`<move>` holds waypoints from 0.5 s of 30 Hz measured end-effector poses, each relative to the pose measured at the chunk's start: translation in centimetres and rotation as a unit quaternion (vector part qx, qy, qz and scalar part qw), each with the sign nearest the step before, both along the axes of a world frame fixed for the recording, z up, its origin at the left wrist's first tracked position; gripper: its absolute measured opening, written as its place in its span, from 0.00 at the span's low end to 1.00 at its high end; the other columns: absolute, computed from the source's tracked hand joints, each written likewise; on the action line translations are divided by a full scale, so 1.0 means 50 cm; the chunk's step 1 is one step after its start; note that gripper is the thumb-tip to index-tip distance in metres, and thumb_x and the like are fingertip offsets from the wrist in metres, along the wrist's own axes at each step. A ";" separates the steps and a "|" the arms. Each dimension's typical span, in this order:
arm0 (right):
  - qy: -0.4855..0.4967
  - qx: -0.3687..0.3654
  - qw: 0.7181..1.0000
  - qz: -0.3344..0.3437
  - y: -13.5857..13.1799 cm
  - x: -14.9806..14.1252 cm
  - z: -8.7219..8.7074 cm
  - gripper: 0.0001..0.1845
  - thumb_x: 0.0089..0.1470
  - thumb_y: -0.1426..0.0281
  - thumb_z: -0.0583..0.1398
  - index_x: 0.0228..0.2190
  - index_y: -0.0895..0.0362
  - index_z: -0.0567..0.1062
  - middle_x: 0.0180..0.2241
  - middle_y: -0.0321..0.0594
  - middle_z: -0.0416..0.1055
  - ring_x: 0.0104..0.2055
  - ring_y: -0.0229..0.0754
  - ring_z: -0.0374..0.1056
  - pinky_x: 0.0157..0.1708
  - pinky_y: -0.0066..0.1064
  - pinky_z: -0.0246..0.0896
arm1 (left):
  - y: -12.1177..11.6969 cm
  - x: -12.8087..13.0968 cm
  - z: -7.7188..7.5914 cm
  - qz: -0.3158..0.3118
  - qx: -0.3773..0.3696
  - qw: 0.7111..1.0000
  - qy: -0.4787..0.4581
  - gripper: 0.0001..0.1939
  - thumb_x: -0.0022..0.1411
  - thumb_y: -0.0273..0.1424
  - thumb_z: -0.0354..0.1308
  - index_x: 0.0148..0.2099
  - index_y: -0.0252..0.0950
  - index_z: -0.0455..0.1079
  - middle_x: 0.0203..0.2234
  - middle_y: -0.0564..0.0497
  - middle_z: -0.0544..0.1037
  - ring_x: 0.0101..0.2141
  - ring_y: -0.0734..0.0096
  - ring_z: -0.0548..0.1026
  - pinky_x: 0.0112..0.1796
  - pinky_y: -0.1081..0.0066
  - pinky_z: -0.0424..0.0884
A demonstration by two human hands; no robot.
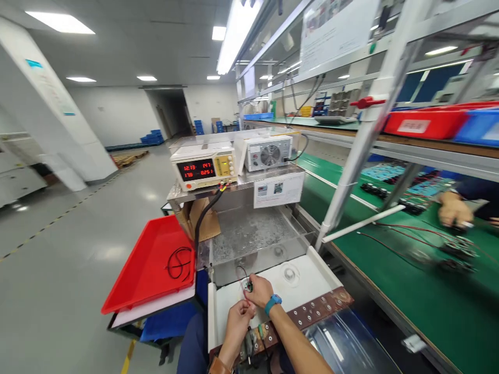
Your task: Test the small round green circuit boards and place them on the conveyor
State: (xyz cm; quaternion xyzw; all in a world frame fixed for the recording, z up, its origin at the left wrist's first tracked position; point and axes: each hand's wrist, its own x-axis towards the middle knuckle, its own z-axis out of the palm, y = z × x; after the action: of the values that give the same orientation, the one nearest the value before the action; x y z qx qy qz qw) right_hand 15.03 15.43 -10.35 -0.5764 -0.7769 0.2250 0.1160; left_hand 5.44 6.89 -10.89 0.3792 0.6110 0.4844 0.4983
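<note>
Both my hands work low in the view over a white tray (312, 272). My right hand (259, 291), with a blue watch on the wrist, pinches a small green part with thin black wires (247, 284). My left hand (238, 317) is closed just below it, its fingers curled near the wires; what it holds is too small to name. A brown bar with holes (315, 310) lies across the tray's near edge, with clips (249, 343) on its left end.
A clear water tank (253, 234) stands behind the tray, under a power supply with red digits (202, 167) and a fan unit (268, 154). A red tray (152, 265) holding a black cable sits left. Another person's hand (454, 210) works at the green bench (409, 291) on the right.
</note>
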 end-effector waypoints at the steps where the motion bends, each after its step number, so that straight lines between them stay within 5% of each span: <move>1: 0.023 0.012 0.999 -0.029 -0.003 0.011 0.010 0.13 0.51 0.63 0.61 0.39 0.54 0.73 0.38 0.42 0.78 0.42 0.48 0.74 0.37 0.30 0.58 | -0.002 -0.005 0.004 -0.005 0.001 1.000 0.002 0.33 0.32 0.65 0.65 0.22 0.39 0.67 0.16 0.52 0.73 0.23 0.67 0.72 0.30 0.67 0.68; 5: 0.110 0.053 0.975 -0.188 -0.004 0.127 0.057 0.11 0.52 0.60 0.61 0.35 0.53 0.72 0.30 0.36 0.77 0.34 0.43 0.72 0.31 0.27 0.55 | -0.004 -0.011 0.050 -0.004 -0.031 0.999 -0.013 0.36 0.34 0.60 0.70 0.38 0.37 0.74 0.30 0.45 0.83 0.32 0.59 0.79 0.35 0.64 0.74; 11: 0.165 0.154 0.866 -0.446 -0.036 0.503 0.113 0.18 0.52 0.53 0.59 0.33 0.55 0.74 0.28 0.40 0.76 0.31 0.45 0.71 0.29 0.30 0.58 | 0.008 0.028 0.195 -0.039 0.059 0.990 -0.125 0.37 0.47 0.50 0.71 0.57 0.43 0.70 0.58 0.45 0.76 0.52 0.57 0.77 0.50 0.66 0.75; 15: 0.095 0.129 0.784 -0.600 -0.062 0.749 0.130 0.22 0.48 0.52 0.62 0.35 0.58 0.76 0.35 0.49 0.78 0.37 0.53 0.74 0.33 0.34 0.62 | 0.008 0.026 0.208 -0.045 0.024 0.993 -0.108 0.36 0.39 0.53 0.73 0.47 0.38 0.77 0.48 0.42 0.82 0.50 0.49 0.79 0.45 0.64 0.79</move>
State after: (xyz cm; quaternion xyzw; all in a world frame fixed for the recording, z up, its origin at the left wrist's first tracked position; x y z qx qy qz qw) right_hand 52.50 12.34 -3.86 -0.8815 -0.2811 0.0616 0.3744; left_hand 6.75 7.27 -0.47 0.3638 0.5245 0.5138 0.5732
